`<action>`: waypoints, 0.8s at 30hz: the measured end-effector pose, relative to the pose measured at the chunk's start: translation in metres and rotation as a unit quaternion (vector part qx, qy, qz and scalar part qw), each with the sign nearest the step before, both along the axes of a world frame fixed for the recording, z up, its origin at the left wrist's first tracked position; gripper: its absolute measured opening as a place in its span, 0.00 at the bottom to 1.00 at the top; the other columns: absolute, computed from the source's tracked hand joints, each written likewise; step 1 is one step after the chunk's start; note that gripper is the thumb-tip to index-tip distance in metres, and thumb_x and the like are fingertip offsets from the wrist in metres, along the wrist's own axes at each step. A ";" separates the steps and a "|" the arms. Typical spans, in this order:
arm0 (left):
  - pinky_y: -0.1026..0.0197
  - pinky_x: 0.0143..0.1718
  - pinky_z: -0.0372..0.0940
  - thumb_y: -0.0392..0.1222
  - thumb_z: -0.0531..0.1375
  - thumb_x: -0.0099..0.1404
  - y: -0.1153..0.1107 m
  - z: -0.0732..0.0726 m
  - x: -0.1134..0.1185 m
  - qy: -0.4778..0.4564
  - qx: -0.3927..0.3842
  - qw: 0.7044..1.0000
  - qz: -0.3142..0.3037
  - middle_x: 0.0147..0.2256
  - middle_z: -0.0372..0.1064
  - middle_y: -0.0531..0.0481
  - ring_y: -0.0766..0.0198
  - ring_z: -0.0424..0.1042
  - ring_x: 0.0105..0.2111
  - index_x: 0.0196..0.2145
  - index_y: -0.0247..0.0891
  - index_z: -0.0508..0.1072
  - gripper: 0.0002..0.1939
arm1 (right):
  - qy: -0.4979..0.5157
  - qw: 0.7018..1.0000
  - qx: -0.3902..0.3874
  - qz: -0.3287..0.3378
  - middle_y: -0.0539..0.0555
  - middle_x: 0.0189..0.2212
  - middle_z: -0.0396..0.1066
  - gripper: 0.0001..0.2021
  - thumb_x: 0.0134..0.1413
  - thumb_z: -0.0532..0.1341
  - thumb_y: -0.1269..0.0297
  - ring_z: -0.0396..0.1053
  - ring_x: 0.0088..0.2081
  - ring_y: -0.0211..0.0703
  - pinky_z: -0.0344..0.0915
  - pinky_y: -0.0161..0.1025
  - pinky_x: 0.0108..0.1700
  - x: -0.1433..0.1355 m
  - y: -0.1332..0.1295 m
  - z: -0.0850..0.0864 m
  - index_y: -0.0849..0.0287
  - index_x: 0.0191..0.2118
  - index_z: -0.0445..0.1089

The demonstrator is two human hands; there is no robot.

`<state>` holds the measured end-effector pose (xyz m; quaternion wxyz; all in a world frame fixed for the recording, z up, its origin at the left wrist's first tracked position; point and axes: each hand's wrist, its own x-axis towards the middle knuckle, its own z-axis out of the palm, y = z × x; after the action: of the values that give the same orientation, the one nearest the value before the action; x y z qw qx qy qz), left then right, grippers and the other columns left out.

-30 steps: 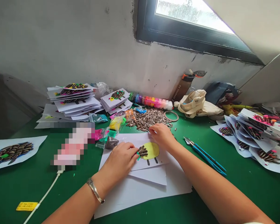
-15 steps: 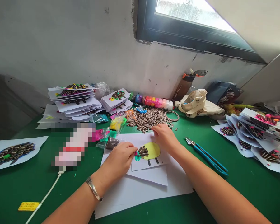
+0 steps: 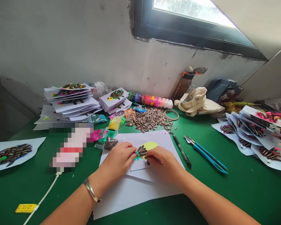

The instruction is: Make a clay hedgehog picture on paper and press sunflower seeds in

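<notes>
A white card (image 3: 137,167) lies on larger sheets of white paper (image 3: 121,197). It carries a yellow oval of modelling clay (image 3: 151,145), a green clay head and overlapping striped sunflower seeds (image 3: 141,150) at the oval's left end. My left hand (image 3: 121,157), closed with fingertips together, holds the card down at its left, beside the green head. Over the lower part of the oval, my right hand (image 3: 165,161) pinches a sunflower seed (image 3: 146,157) between thumb and forefinger, low by the laid seeds. This hand hides the card's right side.
Behind the paper lies a heap of sunflower seeds (image 3: 147,120) with bags of coloured clay (image 3: 115,123). A black pen (image 3: 180,148) and blue tweezers (image 3: 208,157) rest at right. Finished cards are stacked left (image 3: 72,103) and right (image 3: 255,131). A white cable (image 3: 46,193) crosses the left.
My right hand has come from the edge of the seed heap down to the card, near the laid seeds. The pen now shows at right. My left hand stays by the green head.
</notes>
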<state>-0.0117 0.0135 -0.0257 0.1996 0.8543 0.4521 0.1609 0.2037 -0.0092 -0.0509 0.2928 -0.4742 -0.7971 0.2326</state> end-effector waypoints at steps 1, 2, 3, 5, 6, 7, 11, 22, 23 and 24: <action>0.54 0.45 0.63 0.37 0.52 0.68 0.000 0.000 0.000 -0.001 0.002 1.000 0.000 0.39 0.72 0.46 0.57 0.68 0.41 0.40 0.39 0.76 0.12 | -0.004 1.000 0.023 0.003 0.51 0.32 0.72 0.09 0.54 0.58 0.76 0.68 0.34 0.41 0.63 0.36 0.36 -0.001 0.001 -0.002 0.55 0.35 0.72; 0.55 0.45 0.63 0.37 0.52 0.67 -0.001 0.000 0.000 -0.002 0.004 1.000 -0.001 0.39 0.72 0.46 0.58 0.68 0.41 0.40 0.39 0.76 0.12 | -0.006 0.999 0.043 0.004 0.52 0.33 0.72 0.09 0.55 0.58 0.76 0.68 0.36 0.42 0.64 0.37 0.37 0.000 0.001 -0.003 0.55 0.35 0.72; 0.55 0.44 0.63 0.37 0.52 0.67 -0.001 0.000 0.001 -0.003 0.007 1.000 -0.001 0.39 0.71 0.46 0.58 0.68 0.41 0.40 0.40 0.76 0.12 | -0.008 0.998 0.060 0.000 0.53 0.33 0.72 0.09 0.55 0.59 0.76 0.67 0.37 0.43 0.65 0.38 0.38 0.000 0.001 -0.004 0.55 0.35 0.72; 0.55 0.44 0.63 0.38 0.52 0.68 -0.001 0.000 0.001 -0.002 0.009 1.000 -0.001 0.38 0.71 0.47 0.58 0.68 0.41 0.40 0.40 0.76 0.12 | -0.017 0.997 0.077 -0.010 0.53 0.33 0.72 0.08 0.54 0.59 0.76 0.67 0.37 0.43 0.65 0.39 0.38 0.001 0.001 -0.005 0.55 0.35 0.72; 0.55 0.45 0.63 0.38 0.52 0.68 -0.001 0.000 0.001 -0.001 0.007 1.000 0.000 0.38 0.71 0.46 0.58 0.68 0.41 0.40 0.40 0.76 0.12 | -0.022 0.997 0.079 -0.012 0.53 0.33 0.72 0.08 0.54 0.59 0.76 0.66 0.37 0.43 0.65 0.39 0.38 0.001 0.001 -0.005 0.55 0.35 0.72; 0.55 0.45 0.63 0.38 0.52 0.68 -0.001 0.000 0.001 0.001 0.005 1.000 0.001 0.39 0.71 0.46 0.57 0.68 0.41 0.40 0.40 0.76 0.12 | -0.027 0.996 0.080 -0.013 0.53 0.32 0.72 0.08 0.54 0.60 0.76 0.66 0.37 0.43 0.65 0.39 0.38 0.001 0.001 -0.005 0.55 0.34 0.72; 0.54 0.45 0.62 0.39 0.54 0.67 -0.002 0.000 0.002 0.011 -0.005 1.000 0.003 0.39 0.71 0.46 0.57 0.67 0.41 0.41 0.39 0.76 0.11 | -0.040 0.996 0.077 -0.014 0.53 0.31 0.72 0.07 0.55 0.60 0.75 0.66 0.36 0.44 0.64 0.40 0.39 0.000 0.002 -0.006 0.55 0.34 0.72; 0.52 0.44 0.63 0.42 0.57 0.65 -0.005 -0.003 0.007 0.040 0.008 0.999 0.021 0.41 0.69 0.44 0.55 0.66 0.41 0.42 0.38 0.75 0.11 | -0.058 0.996 0.073 -0.014 0.52 0.30 0.71 0.05 0.55 0.61 0.74 0.64 0.34 0.43 0.60 0.40 0.39 -0.002 0.002 -0.009 0.57 0.32 0.71; 0.52 0.44 0.63 0.43 0.57 0.65 -0.005 -0.003 0.008 0.043 0.010 0.999 0.024 0.41 0.69 0.44 0.55 0.66 0.41 0.42 0.38 0.75 0.11 | -0.058 0.996 0.073 -0.015 0.52 0.31 0.72 0.05 0.54 0.61 0.74 0.64 0.35 0.43 0.60 0.40 0.39 -0.002 0.002 -0.009 0.57 0.32 0.71; 0.52 0.44 0.63 0.43 0.57 0.66 -0.006 -0.003 0.009 0.045 0.012 0.999 0.026 0.41 0.69 0.44 0.55 0.66 0.41 0.42 0.38 0.75 0.11 | -0.058 0.995 0.074 -0.017 0.52 0.31 0.72 0.05 0.54 0.61 0.75 0.64 0.35 0.43 0.60 0.40 0.39 -0.003 0.002 -0.009 0.58 0.32 0.71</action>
<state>-0.0030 0.0080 -0.0287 0.1642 0.8511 0.4806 0.1329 0.2009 -0.0074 -0.0603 0.2841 -0.4774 -0.8196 0.1403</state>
